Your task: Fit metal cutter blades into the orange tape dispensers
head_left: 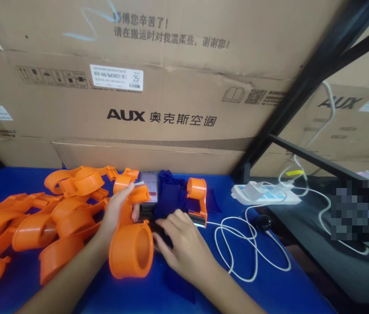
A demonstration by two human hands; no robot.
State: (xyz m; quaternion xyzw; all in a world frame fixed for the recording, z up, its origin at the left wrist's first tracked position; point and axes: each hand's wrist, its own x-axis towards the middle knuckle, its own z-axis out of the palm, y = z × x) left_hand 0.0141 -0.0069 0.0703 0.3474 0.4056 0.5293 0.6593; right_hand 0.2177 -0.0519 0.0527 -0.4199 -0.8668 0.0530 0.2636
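Observation:
An orange tape dispenser [131, 250] is in my left hand [115, 211], which is wrapped round its neck; its ring end hangs toward me and its cutter end points up and right. My right hand [181, 240] is just right of that ring, palm down, fingers bent and drawn together over something dark I cannot make out. Beyond my right hand, another orange dispenser [198, 189] stands beside dark blue pieces [170, 198]. A phone [149, 185] with a lit screen lies behind my left hand.
Many orange dispensers [69, 218] are piled on the blue table [105, 296] at the left. A white power strip [246, 194] and a looped white cable [256, 261] lie at the right. Large cardboard boxes [177, 87] and a black metal frame [279, 104] stand behind.

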